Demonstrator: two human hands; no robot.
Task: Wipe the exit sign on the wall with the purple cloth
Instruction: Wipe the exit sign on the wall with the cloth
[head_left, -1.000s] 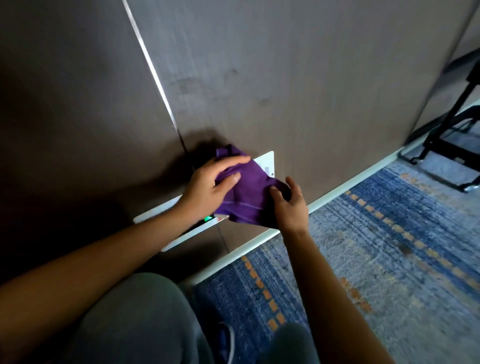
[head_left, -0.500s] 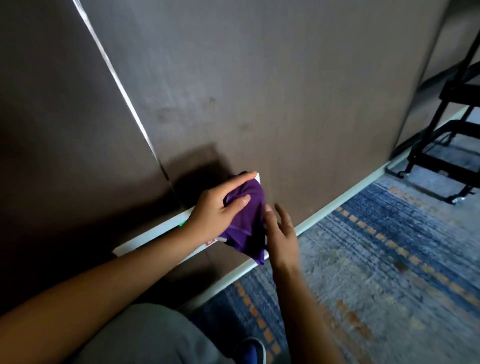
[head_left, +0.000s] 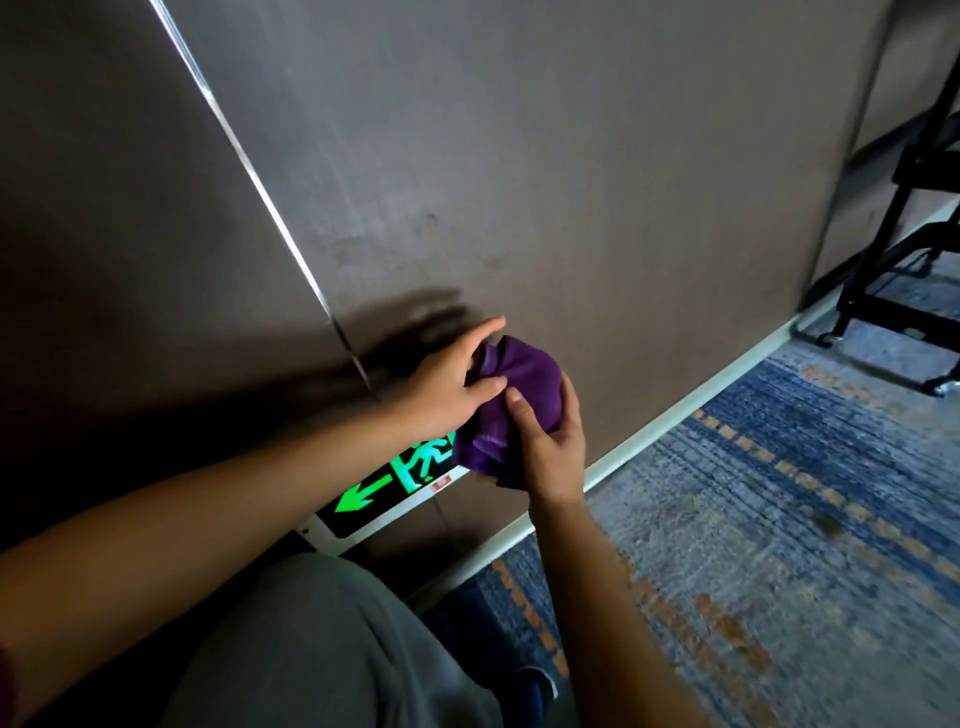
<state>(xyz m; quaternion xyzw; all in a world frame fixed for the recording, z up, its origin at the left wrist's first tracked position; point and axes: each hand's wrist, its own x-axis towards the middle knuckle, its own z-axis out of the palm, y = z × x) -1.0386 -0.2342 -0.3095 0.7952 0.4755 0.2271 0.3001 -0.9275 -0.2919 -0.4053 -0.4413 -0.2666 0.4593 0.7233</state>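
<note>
cloth: bunched purple fabric cloth (head_left: 511, 402), held between both hands, just in front of the wall and over the right end of the sign
left hand: left hand (head_left: 447, 387) on the cloth's upper left side, thumb and fingers (head_left: 485, 332) curled around the bundle, grasping it
right hand: right hand (head_left: 553, 449) on the cloth's lower right side, thumb pressed into the fabric, fingers wrapped behind, grasping it
sign: rectangular lit exit sign with green arrow and running figure on black, white frame (head_left: 384, 488), mounted low on the wall just above the skirting; right end hidden by cloth and hands, arrow points left
contact cloth/sign: cannot tell if touching
wall: brown-grey panel wall (head_left: 571, 182) with 1 thin metal strip (head_left: 249, 166) running diagonally; hand shadow on it above the left hand
floor: blue and grey patterned carpet with orange dashes (head_left: 779, 519)
other: black metal wheeled frame (head_left: 893, 270) at far right, well apart from the hands; grey trouser knee (head_left: 311, 649) at bottom
</note>
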